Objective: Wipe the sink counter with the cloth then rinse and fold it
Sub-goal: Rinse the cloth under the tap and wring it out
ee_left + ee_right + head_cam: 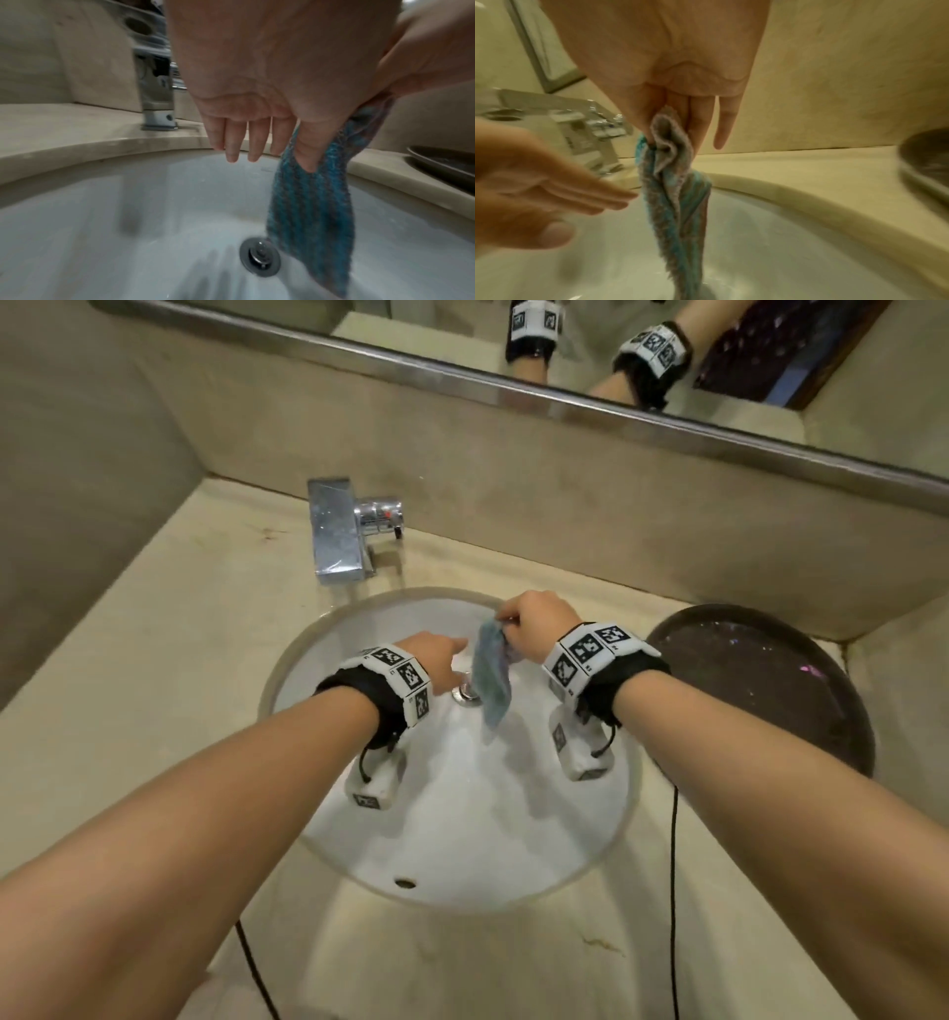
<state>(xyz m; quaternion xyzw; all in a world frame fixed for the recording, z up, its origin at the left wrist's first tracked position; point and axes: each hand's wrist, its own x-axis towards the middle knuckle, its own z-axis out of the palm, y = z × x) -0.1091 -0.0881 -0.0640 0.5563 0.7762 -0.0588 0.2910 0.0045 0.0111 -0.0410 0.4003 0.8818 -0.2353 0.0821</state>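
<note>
A blue-grey striped cloth (491, 677) hangs limp over the white sink basin (462, 824), above the drain (464, 694). My right hand (534, 621) pinches the cloth's top edge between thumb and fingers (698, 121). The cloth (675, 192) droops in folds from that pinch. My left hand (436, 654) is beside the cloth on its left, fingers (231, 142) straight and holding nothing. In the left wrist view the cloth (311, 213) hangs just past the left fingertips. Whether the left hand touches the cloth is unclear.
A chrome tap (341, 531) stands on the beige counter (154, 660) behind the basin, with no water running from it. A dark round tray (760, 685) sits on the counter at right. A mirror (565, 346) runs along the back wall. Black cables (674, 891) hang at the front.
</note>
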